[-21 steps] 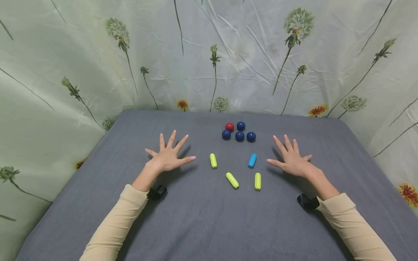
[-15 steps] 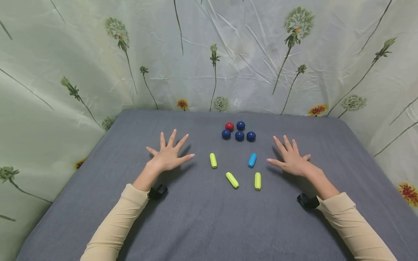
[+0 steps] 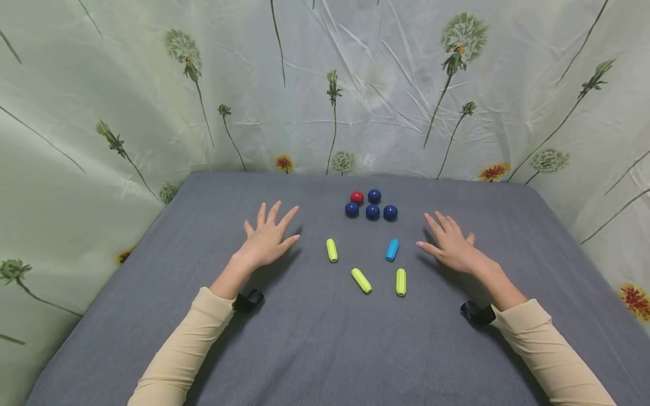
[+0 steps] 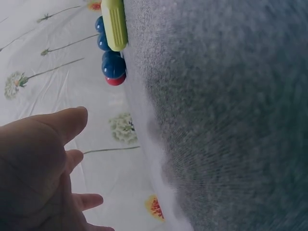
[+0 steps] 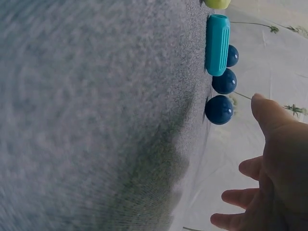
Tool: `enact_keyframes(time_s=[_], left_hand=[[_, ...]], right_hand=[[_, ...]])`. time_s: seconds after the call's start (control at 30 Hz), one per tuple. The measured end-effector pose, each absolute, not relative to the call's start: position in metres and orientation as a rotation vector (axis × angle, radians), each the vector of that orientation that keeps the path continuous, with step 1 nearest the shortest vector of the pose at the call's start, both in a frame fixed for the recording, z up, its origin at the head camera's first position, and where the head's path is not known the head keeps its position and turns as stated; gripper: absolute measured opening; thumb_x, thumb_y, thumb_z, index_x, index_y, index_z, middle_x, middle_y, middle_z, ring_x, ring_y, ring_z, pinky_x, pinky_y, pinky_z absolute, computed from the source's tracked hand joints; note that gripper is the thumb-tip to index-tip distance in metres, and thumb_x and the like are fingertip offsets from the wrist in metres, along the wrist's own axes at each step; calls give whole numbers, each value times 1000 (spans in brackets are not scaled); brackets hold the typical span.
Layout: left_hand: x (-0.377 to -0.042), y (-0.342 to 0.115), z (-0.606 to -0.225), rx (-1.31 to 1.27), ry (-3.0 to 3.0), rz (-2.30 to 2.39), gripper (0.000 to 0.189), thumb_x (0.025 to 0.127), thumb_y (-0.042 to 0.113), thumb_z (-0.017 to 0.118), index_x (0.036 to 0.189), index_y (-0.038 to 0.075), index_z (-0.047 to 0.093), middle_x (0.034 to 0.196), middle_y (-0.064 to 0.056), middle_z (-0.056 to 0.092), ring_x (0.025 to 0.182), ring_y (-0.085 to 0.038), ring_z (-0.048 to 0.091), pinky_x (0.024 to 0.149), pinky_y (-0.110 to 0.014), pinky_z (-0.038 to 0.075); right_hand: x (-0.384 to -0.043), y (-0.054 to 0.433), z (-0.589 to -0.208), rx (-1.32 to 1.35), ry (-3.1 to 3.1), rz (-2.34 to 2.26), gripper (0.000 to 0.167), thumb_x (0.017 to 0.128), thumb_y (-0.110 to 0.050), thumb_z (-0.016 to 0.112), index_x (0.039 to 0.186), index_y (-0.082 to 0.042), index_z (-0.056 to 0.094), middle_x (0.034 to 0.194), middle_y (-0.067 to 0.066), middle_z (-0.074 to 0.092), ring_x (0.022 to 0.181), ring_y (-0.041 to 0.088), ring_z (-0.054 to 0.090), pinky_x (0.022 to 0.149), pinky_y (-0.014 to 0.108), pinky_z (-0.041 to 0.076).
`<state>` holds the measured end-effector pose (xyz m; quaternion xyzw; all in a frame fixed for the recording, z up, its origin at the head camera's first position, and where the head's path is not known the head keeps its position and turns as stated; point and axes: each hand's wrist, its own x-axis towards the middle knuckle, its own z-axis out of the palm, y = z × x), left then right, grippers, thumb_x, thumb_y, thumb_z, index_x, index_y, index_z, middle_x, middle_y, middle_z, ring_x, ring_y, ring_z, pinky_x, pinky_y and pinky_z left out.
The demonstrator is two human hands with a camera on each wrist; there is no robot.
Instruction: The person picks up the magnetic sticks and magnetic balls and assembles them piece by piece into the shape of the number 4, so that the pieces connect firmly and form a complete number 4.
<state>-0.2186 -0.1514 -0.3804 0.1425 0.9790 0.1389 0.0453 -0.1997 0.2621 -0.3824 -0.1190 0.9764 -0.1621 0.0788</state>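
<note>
My left hand [image 3: 265,242] hovers over the cloth with its fingers spread and holds nothing; a yellow ribbed stick [image 3: 332,250] lies just to its right. On the other side my right hand [image 3: 453,248] is also spread and bare, with a blue ribbed stick [image 3: 392,250] to its left. Two more yellow sticks lie nearer the front, one slanted [image 3: 361,281] and one straight [image 3: 401,282]. Beyond the sticks sit a red ball [image 3: 357,197] and several dark blue balls [image 3: 373,212]. In the right wrist view the blue stick [image 5: 218,44] overlaps the blue balls.
Grey cloth [image 3: 325,349] covers the table. Behind it and along the sides hangs a pale curtain [image 3: 304,113] printed with dandelions. A black band-like device [image 3: 247,301] sits under the left wrist and a similar device [image 3: 477,313] under the right.
My left hand has shifted slightly right and its fingers have drawn closer together. The right hand's fingers have also come a little nearer each other. Sticks and balls have stayed put.
</note>
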Motion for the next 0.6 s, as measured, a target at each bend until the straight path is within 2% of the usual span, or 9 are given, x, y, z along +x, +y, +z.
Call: enact_keyframes(time_s=[0.27,0.43,0.6], left_hand=[[-218,-147,-381,502,3074,402,63,96,43,46,150,26,19,155,-18,17,144,-41,10,102,-71,19],[-219,-143,-382,532,3118,410,58,96,41,46,147,21,29,149,-18,31,140,-37,25,101,-63,29],[-222,-139,-383,550,3124,475,53,96,39,47,143,16,38,142,-15,42,133,-36,38,98,-59,35]], right_hand=[[-199,258,-382,-390,3021,-421,69,96,-47,43,145,-1,29,146,29,28,134,47,26,93,71,24],[-199,255,-382,-422,3054,-421,57,97,-40,46,135,2,44,137,28,43,127,44,39,91,66,30],[-200,252,-381,-461,3050,-423,46,96,-33,51,125,3,54,125,26,54,116,41,50,88,61,37]])
